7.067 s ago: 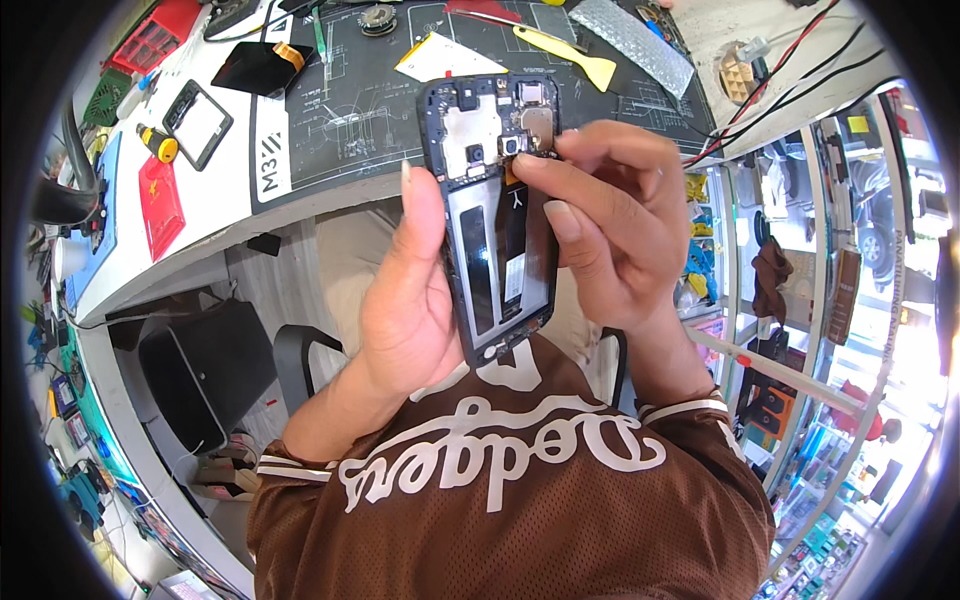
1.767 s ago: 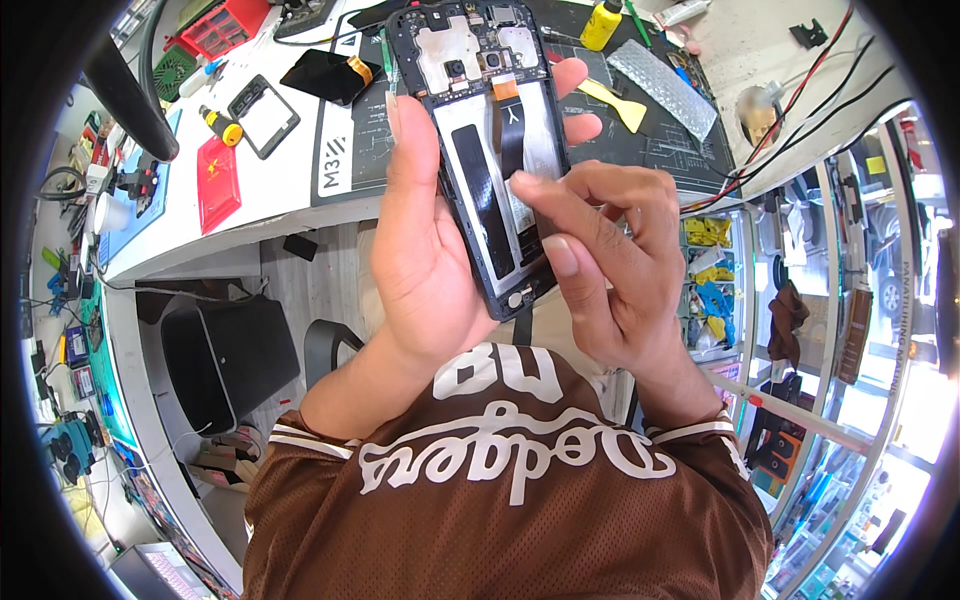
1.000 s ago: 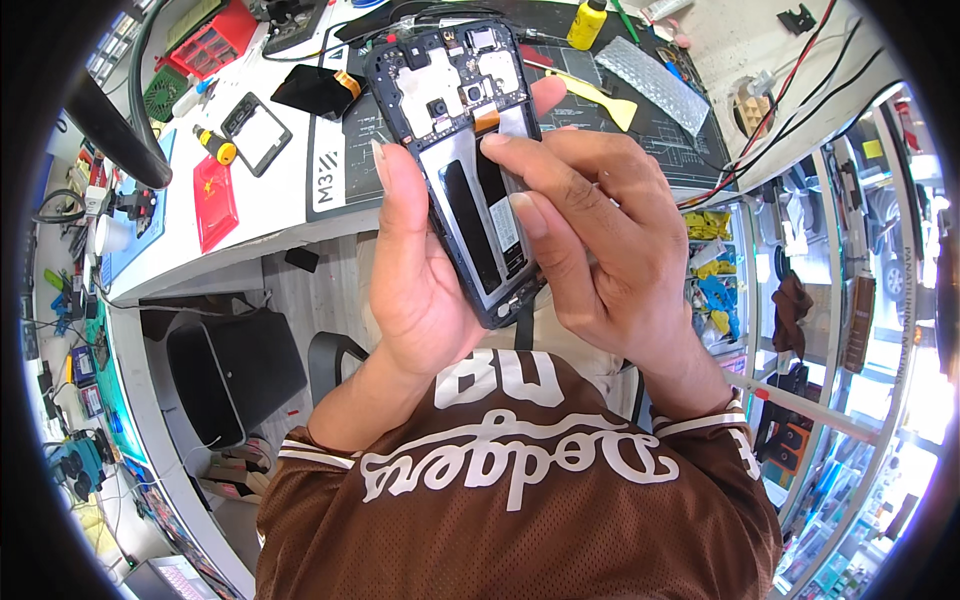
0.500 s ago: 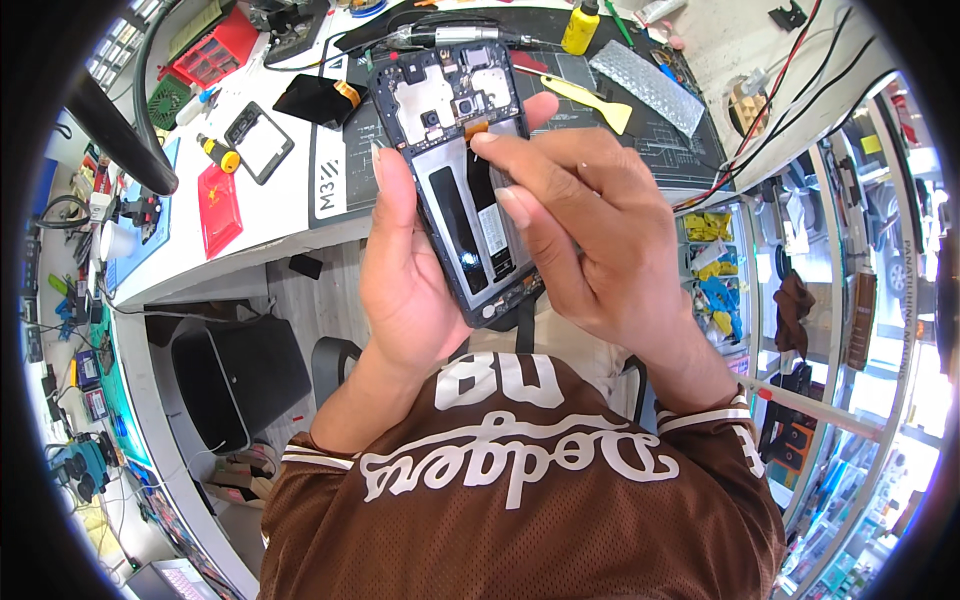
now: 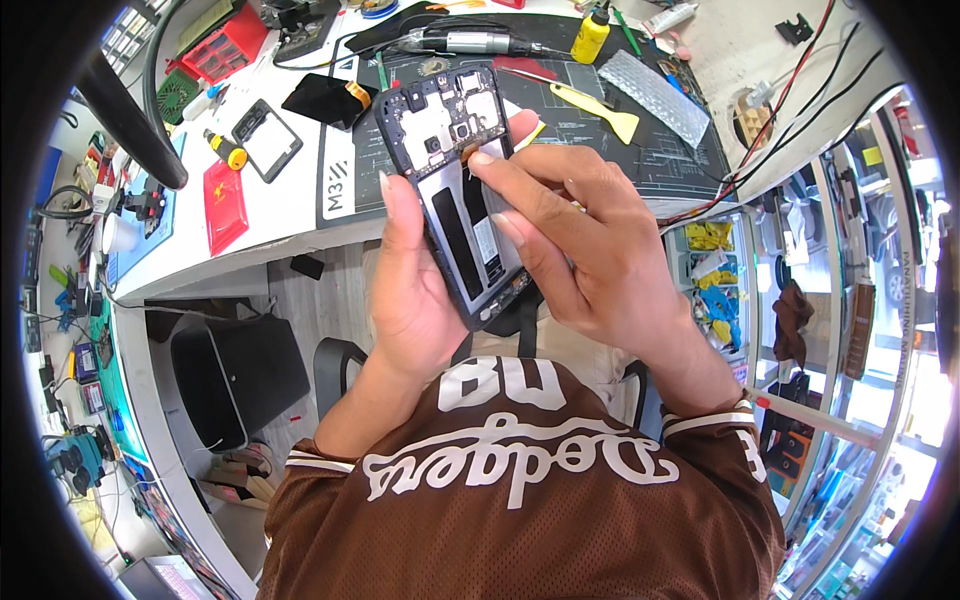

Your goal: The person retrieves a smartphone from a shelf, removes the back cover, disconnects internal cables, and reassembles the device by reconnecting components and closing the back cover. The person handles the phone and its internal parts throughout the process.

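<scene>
An opened smartphone [image 5: 456,241], its board with camera modules exposed at the top and a long dark battery section below, is tilted upward in my left hand [image 5: 405,290]. My left thumb lies along its left edge, and fingertips show past its right edge. My right hand [image 5: 585,240] is curled over the phone, index fingertip on the orange end of a ribbon cable [image 5: 470,150] just below the board, thumb tip lower on the phone's right half. The rest of the cable is partly hidden.
On the desk [image 5: 160,268] lie a dark mat [image 5: 660,160], phone frame [image 5: 275,165], black panel [image 5: 320,95], yellow screwdriver [image 5: 230,152], red case [image 5: 227,205], cylindrical tool [image 5: 475,42], yellow bottle [image 5: 590,35], yellow spatula [image 5: 620,125] and bubble wrap [image 5: 660,100]. Wires cross the right.
My right index fingertip has moved from mid-cable up to the orange end since 1.8 seconds ago. The phone's top has dropped lower in view, and my left hand still holds it.
</scene>
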Motion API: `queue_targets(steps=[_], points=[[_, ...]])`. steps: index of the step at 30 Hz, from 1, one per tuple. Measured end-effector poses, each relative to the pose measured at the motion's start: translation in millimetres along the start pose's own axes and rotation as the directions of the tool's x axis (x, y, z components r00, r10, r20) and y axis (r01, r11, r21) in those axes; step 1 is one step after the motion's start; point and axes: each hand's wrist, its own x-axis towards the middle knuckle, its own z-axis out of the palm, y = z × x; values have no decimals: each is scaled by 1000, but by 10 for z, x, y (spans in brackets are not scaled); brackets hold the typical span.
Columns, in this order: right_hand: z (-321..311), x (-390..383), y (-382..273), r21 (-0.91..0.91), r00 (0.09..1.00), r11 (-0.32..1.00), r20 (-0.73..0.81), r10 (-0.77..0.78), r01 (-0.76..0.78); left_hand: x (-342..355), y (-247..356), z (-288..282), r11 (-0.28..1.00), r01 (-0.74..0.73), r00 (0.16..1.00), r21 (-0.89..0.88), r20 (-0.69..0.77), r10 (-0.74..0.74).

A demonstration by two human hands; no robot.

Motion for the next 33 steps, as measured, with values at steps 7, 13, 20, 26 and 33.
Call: queue_targets(steps=[7,13,20,26,33], points=[[11,12,-26,54,1000,999,26,-12,10,1,41,-83,992,-5,998,-129,64,13],[74,69,-29,104,1000,995,-29,10,-7,-28,53,-62,999,-22,999,-44,31,23],[129,84,-39,217,996,976,-84,30,-11,-70,94,-13,993,-45,998,112,42,41],[165,98,-17,226,994,974,-111,22,4,-95,168,12,997,18,997,79,73,-24],[147,119,-28,236,990,972,-131,48,-16,-108,221,88,997,73,997,21,35,-73]])
